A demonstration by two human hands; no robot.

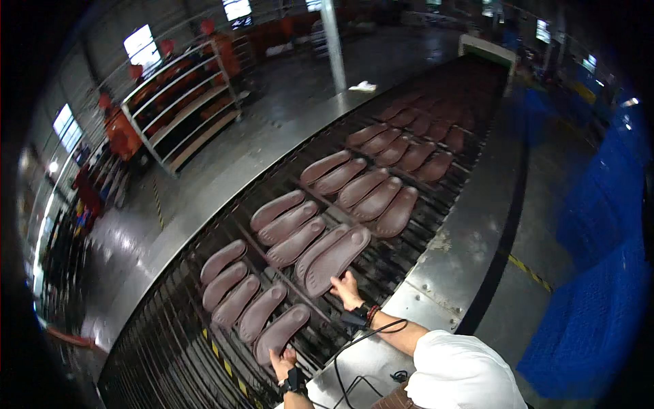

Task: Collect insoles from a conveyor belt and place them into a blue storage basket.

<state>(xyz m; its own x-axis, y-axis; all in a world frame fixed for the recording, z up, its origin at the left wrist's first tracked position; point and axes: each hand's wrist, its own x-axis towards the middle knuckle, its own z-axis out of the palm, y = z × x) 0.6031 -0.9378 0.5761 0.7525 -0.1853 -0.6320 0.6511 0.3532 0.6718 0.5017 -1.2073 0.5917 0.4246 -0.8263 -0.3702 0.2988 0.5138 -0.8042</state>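
Rows of brown, foot-shaped shoe soles lie on a dark slatted conveyor (157, 347). My left hand (283, 362) pinches the near end of the closest shoe sole (283, 332), thumb on top and the other fingers partly hidden. Farther along the belt, my right hand (347, 292) grips the near edge of another shoe sole (338, 259), which overlaps the sole (317, 255) beside it. Both held soles lie at or just above the slats; I cannot tell whether they are lifted. Each wrist wears a dark strapped device, and a black cable runs by my right forearm.
A metal ledge (422, 300) borders the belt on my side. The far end of the belt runs into a pale-framed opening (487, 51). Blue sheeting (593, 320) hangs at the right. A metal rack (180, 109) and a pole (334, 48) stand beyond the belt.
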